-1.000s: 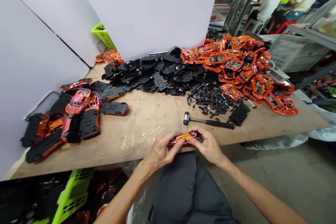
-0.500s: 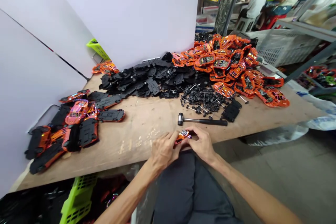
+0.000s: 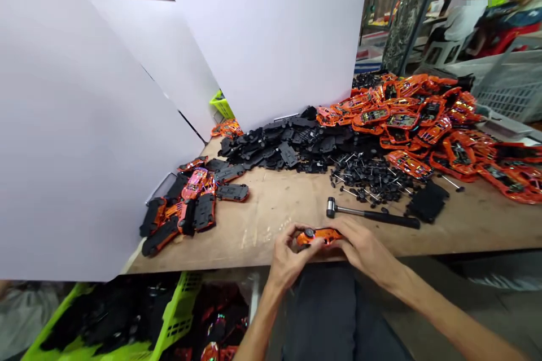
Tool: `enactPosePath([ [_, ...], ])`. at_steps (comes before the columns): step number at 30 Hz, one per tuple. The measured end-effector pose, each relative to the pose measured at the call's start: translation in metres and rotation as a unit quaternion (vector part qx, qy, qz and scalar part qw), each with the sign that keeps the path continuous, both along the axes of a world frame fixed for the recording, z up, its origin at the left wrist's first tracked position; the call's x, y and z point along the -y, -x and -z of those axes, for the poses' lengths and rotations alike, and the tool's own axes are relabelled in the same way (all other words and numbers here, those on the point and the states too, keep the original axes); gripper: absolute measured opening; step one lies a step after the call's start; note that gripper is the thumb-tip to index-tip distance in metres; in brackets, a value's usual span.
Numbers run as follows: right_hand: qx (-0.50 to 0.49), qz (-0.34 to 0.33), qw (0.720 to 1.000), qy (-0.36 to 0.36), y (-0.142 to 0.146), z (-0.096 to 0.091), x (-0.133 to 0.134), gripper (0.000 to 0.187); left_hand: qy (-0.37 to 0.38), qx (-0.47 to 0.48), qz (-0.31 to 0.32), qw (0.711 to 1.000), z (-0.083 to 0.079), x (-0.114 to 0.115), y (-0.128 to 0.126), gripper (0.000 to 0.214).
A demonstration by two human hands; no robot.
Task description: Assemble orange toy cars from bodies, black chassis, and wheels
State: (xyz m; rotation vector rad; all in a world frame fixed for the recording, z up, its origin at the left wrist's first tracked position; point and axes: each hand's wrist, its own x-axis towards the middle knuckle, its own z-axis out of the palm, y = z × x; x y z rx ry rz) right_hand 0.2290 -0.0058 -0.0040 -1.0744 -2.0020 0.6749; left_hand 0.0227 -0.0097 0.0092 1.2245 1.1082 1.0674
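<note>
An orange toy car (image 3: 318,236) with a black wheel showing lies on its side at the near edge of the wooden table (image 3: 279,208). My left hand (image 3: 288,256) grips its left end with curled fingers. My right hand (image 3: 367,251) closes over its right end. A small hammer (image 3: 368,214) with a black handle lies just behind the hands. Beyond it sit a heap of black wheels on axles (image 3: 369,175), a pile of black chassis plates (image 3: 279,144) and a big pile of orange car bodies (image 3: 432,121).
Assembled cars (image 3: 188,208) lie upside down at the table's left end. White boards (image 3: 84,141) wall off the left and back. Green baskets (image 3: 169,321) with parts stand under the table. A black pad (image 3: 427,202) lies by the hammer handle. People sit far back right.
The view has swung to the left and tilted up. The car between my hands has been turned, with the wheel showing at its left end now. The hammer has stayed put.
</note>
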Motion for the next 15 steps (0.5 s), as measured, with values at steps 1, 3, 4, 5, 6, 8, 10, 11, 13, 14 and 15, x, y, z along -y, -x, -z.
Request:
enactPosePath([
  [1,0.027,-0.015,1.000,0.004,-0.004,-0.004,-0.003,0.038,-0.007,-0.037,-0.003,0.999,0.002,-0.001,0.004,0.031],
  [3,0.051,-0.027,0.998,0.012,-0.010,-0.009,-0.008,0.036,-0.012,-0.072,-0.013,0.997,0.008,-0.001,0.006,0.029],
  [4,0.047,-0.025,0.998,0.019,-0.012,-0.010,-0.010,0.034,-0.010,-0.074,-0.016,0.997,0.011,-0.002,0.005,0.029],
  [5,0.036,-0.022,0.999,0.033,-0.013,-0.010,-0.012,0.030,-0.008,-0.071,-0.020,0.997,0.014,-0.001,0.004,0.028],
  [6,0.022,-0.017,0.998,0.053,-0.014,-0.009,-0.014,0.027,-0.006,-0.065,-0.022,0.998,0.016,-0.001,0.003,0.027],
  [8,-0.013,-0.008,0.995,0.101,-0.014,-0.004,-0.014,0.021,0.004,-0.050,-0.025,0.998,0.018,0.001,0.001,0.025],
  [10,-0.054,0.007,0.990,0.133,-0.011,0.004,-0.011,0.018,0.016,-0.042,-0.026,0.999,0.018,0.004,-0.001,0.022],
  [11,-0.076,0.023,0.987,0.137,-0.009,0.008,-0.009,0.017,0.018,-0.041,-0.028,0.999,0.018,0.005,-0.002,0.021],
  [13,-0.113,0.066,0.984,0.120,-0.003,0.016,-0.002,0.014,0.011,-0.045,-0.036,0.998,0.020,0.008,-0.005,0.019],
  [14,-0.124,0.085,0.983,0.108,0.001,0.019,0.001,0.014,0.001,-0.050,-0.038,0.998,0.022,0.010,-0.007,0.019],
  [15,-0.131,0.096,0.982,0.098,0.004,0.021,0.003,0.013,-0.012,-0.056,-0.040,0.998,0.024,0.012,-0.009,0.019],
])
